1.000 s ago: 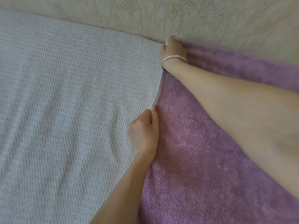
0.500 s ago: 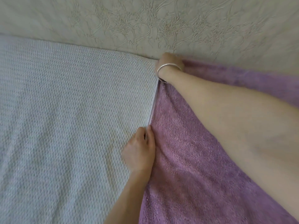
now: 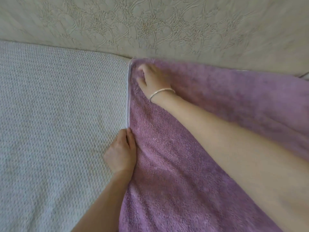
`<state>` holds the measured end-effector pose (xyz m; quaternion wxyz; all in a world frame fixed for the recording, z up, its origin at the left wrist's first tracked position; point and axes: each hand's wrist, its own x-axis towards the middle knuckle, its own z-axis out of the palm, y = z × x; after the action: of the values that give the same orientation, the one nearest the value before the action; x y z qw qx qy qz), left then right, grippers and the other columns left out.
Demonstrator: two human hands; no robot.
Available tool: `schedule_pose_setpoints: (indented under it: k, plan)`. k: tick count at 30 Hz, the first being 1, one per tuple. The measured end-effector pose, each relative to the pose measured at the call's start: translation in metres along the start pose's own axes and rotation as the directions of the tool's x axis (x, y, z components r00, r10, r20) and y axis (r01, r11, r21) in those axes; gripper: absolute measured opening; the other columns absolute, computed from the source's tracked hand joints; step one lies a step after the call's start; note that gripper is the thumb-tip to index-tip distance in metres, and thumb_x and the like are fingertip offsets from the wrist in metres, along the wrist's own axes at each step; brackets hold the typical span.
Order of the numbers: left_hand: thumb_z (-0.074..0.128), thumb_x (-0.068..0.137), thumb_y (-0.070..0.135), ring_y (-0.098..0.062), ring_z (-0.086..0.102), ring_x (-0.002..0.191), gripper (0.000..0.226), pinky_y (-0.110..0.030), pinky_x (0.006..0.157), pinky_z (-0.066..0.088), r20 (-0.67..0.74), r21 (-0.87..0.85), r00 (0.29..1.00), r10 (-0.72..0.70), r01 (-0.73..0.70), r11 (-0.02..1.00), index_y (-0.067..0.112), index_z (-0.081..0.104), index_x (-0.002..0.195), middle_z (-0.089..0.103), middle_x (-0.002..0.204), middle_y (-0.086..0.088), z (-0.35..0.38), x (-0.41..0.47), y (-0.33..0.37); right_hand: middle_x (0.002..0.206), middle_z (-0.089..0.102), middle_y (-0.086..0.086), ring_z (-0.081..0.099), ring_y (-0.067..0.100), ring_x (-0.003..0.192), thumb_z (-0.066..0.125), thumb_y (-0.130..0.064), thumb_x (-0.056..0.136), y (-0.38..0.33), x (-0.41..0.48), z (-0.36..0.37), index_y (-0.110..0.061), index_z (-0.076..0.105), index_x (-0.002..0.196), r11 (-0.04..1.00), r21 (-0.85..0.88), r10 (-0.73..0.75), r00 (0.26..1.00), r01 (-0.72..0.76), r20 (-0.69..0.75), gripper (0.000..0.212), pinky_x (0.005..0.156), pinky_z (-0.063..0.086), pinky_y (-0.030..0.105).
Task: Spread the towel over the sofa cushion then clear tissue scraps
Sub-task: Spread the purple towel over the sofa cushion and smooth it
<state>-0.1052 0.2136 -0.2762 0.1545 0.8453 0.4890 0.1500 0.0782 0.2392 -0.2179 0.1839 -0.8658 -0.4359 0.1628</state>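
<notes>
Now, towel (image 3: 200, 164): a purple terry towel is laid over the right half of the frame, its upper-left corner set against the sofa back at upper centre. Its pale-hemmed left edge is drawn straight down to mid-frame.
Sofa cushion (image 3: 58, 123): grey woven fabric is left uncovered across the left half, touching the towel's edge.
Left hand (image 3: 122, 154): seen at centre frame; the towel's left hem is pinched between thumb and curled fingers.
Right hand (image 3: 153, 77): placed on the towel just below its upper-left corner, fingers bent down into the pile. Whether fabric is gripped cannot be told, as the fingers are blurred.
Bracelet (image 3: 161, 92): a thin silver band is worn at the right wrist.
Sofa back (image 3: 150, 22): beige embossed upholstery is seen along the top.
</notes>
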Motion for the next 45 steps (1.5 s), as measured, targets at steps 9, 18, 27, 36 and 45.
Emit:
schedule_pose_setpoints:
  k: [9, 18, 27, 36, 45]
  plan:
    - [0.042, 0.095, 0.035, -0.04, 0.06, 0.068, 0.033, -0.032, 0.056, 0.026, 0.146, -0.06, 0.989, 0.016, -0.007, 0.998, 0.008, 0.039, 0.076, 0.062, 0.075, -0.028, -0.036, -0.027, 0.014, 0.122, 0.067, 0.005, 0.066, 0.023, 0.11, 0.037, -0.027, 0.073, 0.029, -0.219, 0.032, -0.017, 0.068, 0.114, 0.941, -0.335, -0.063, 0.997, 0.041, -0.054, 0.053, 0.089, 0.053, 0.044]
    - [0.048, 0.093, 0.033, -0.029, 0.051, 0.09, 0.031, -0.036, 0.069, 0.039, 0.302, -0.049, 0.941, -0.154, 0.176, 0.983, 0.004, 0.057, 0.09, 0.054, 0.097, -0.014, -0.085, -0.108, -0.007, 0.111, 0.071, 0.009, 0.069, 0.028, 0.101, 0.072, -0.023, 0.055, 0.0, -0.313, 0.037, -0.012, 0.072, 0.102, 0.955, -0.297, 0.014, 1.0, -0.02, -0.023, 0.048, 0.078, 0.058, 0.042]
    - [0.053, 0.089, 0.041, -0.034, 0.055, 0.096, 0.041, -0.039, 0.07, 0.04, 0.444, 0.136, 0.822, -0.355, 0.33, 0.934, 0.002, 0.049, 0.101, 0.054, 0.104, -0.017, -0.155, -0.216, -0.073, 0.056, 0.057, -0.002, 0.058, 0.018, 0.051, 0.073, -0.044, 0.056, -0.038, -0.444, 0.054, -0.017, 0.049, 0.068, 0.944, -0.165, -0.281, 0.959, 0.285, 0.048, 0.038, 0.041, 0.041, 0.019]
    - [0.049, 0.09, 0.046, -0.025, 0.046, 0.065, 0.051, -0.03, 0.048, 0.022, 0.556, 0.14, 0.766, -0.322, 0.295, 0.945, 0.017, 0.025, 0.055, 0.04, 0.055, 0.0, -0.167, -0.253, -0.089, 0.055, 0.059, -0.004, 0.053, 0.018, 0.061, 0.069, -0.029, 0.052, -0.062, -0.467, 0.086, -0.021, 0.063, 0.05, 0.897, -0.382, -0.178, 0.973, 0.223, 0.15, 0.01, 0.044, 0.043, 0.02]
    - [0.054, 0.087, 0.045, -0.036, 0.058, 0.076, 0.044, -0.032, 0.058, 0.031, 0.448, 0.197, 0.793, -0.413, 0.363, 0.911, 0.01, 0.037, 0.067, 0.058, 0.072, -0.018, -0.176, -0.267, -0.105, 0.046, 0.06, -0.007, 0.062, 0.016, 0.048, 0.091, -0.029, 0.022, -0.07, -0.471, 0.079, -0.02, 0.062, 0.045, 0.959, -0.174, -0.169, 0.942, 0.226, 0.291, 0.037, 0.041, 0.042, 0.011]
